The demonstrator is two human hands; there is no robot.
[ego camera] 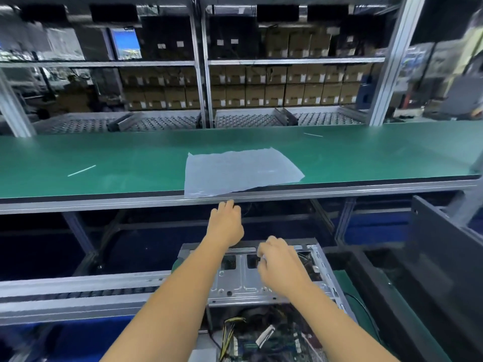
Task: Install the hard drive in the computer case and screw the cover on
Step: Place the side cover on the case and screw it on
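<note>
Hands [226,223] above computer case [243,280]

No legible text anywhere. White labels on the cartons [261,94] across the back shelves are blank smears (too blurred and small to make out). The lit blue screen [127,44] at upper left shows shapes, no readable characters. Pale sheet [240,172] on the green bench [104,165]: faint marks only, unreadable.

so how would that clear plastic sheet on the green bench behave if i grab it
The thin translucent plastic sheet probably flops and crumples: it lies wrinkled and flat. It looks very light. Its near edge overhangs the green bench top, so a nudge might slide it off.
</note>
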